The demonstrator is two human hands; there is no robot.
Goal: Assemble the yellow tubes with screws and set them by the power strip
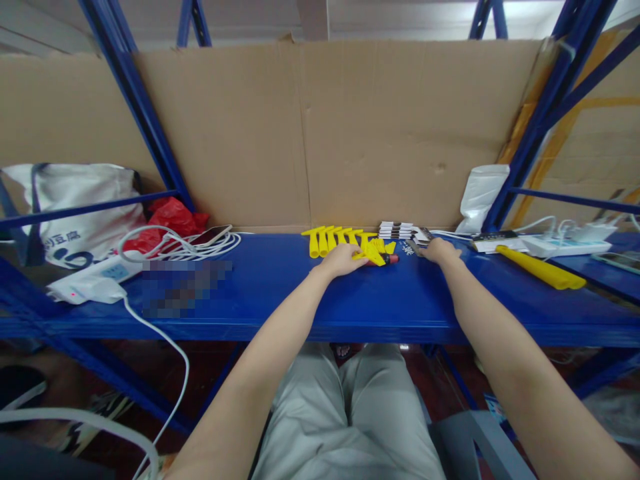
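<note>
My left hand point(344, 261) is closed on a yellow piece point(371, 253) near the middle of the blue shelf. Several yellow tube-like pieces point(323, 245) stand in a row just behind and left of it. A red and black object point(391, 259) lies beside the held piece. My right hand point(440, 249) reaches to small white and dark items point(421, 237) at the back; its fingertips touch them, but whether it grips one is hard to tell. Stacked white packets with dark bands point(397, 230) lie between the hands, against the cardboard.
A white power strip point(107, 268), coiled white cable point(207, 245), red bag point(173, 217) and white cloth bag point(85, 207) are at left. On the right are a long yellow object point(543, 268), another power strip point(565, 245) and a white pouch point(483, 199). Cardboard point(350, 133) stands behind.
</note>
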